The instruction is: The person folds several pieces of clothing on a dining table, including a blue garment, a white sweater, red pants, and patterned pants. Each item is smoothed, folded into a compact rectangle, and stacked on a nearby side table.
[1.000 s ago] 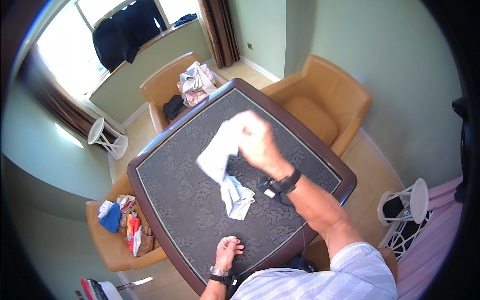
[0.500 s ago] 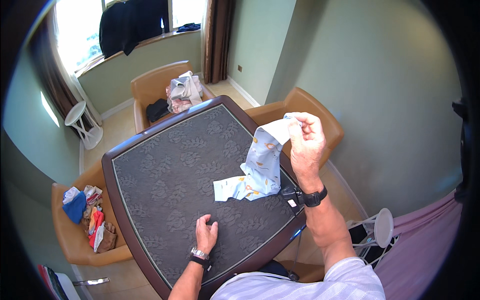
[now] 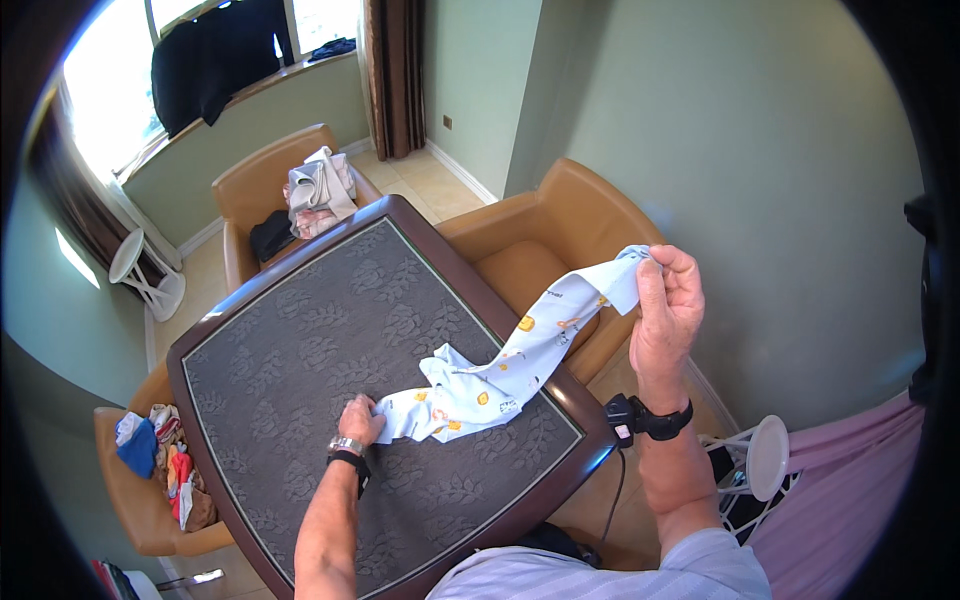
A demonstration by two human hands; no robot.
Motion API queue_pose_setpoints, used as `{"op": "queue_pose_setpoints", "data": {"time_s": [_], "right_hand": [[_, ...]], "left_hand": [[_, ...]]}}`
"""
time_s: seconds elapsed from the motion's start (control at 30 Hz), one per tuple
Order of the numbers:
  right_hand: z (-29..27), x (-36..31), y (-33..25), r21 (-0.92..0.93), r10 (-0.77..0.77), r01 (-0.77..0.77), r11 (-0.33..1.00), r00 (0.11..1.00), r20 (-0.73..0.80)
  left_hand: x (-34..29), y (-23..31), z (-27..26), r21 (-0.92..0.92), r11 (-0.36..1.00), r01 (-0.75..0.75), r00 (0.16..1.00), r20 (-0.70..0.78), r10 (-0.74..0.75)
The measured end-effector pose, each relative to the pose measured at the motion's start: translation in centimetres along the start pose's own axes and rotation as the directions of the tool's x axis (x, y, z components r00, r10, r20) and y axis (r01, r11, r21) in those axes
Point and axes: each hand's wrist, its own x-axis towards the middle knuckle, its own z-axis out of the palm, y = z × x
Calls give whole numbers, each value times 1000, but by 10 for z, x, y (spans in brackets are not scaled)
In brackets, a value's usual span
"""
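A small light-blue garment (image 3: 482,393) with orange and yellow prints stretches from my left hand to my right. Its exact kind does not show through the folds. High over the table's right edge, my right hand (image 3: 668,305) pinches a bunched corner of it between thumb and fingers. My left hand (image 3: 358,422), low at the dark patterned tabletop (image 3: 300,350), is closed at the garment's other end; the fingertips are partly hidden. The cloth's middle and left part rest on the tabletop, while the right part slants up into the air.
Tan armchairs surround the table: one (image 3: 560,230) at right, one at the far side with pale folded clothes (image 3: 322,192), one at left with a heap of mixed clothes (image 3: 170,465). White stools (image 3: 768,458) stand near a pink cloth (image 3: 840,500). Dark clothing (image 3: 215,60) hangs at the window.
My right hand has moved right and slightly down with the garment's corner. My left hand has gone left and taken the lower end, so the cloth now spans both hands. The view has shifted.
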Motion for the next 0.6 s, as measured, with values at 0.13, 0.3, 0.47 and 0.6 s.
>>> {"op": "queue_pose_setpoints", "data": {"time_s": [0.13,0.3,0.47,0.6], "right_hand": [[-10,14,37,22,112,-112,993,994,7],[26,36,109,60,369,-378,924,922,113],[82,107,147,188,420,-428,884,904,86],[112,170,142,378,400,-386,842,915,44]], "left_hand": [[-5,-5,-15,-37,999,26,999,42,-25],[-39,-42,-100,-482,865,141,972,-99,-214],[-80,-102,-255,-590,799,-117,721,-603,-340],[-136,-115,-366,-562,770,-302,428,-802,-417]]}}
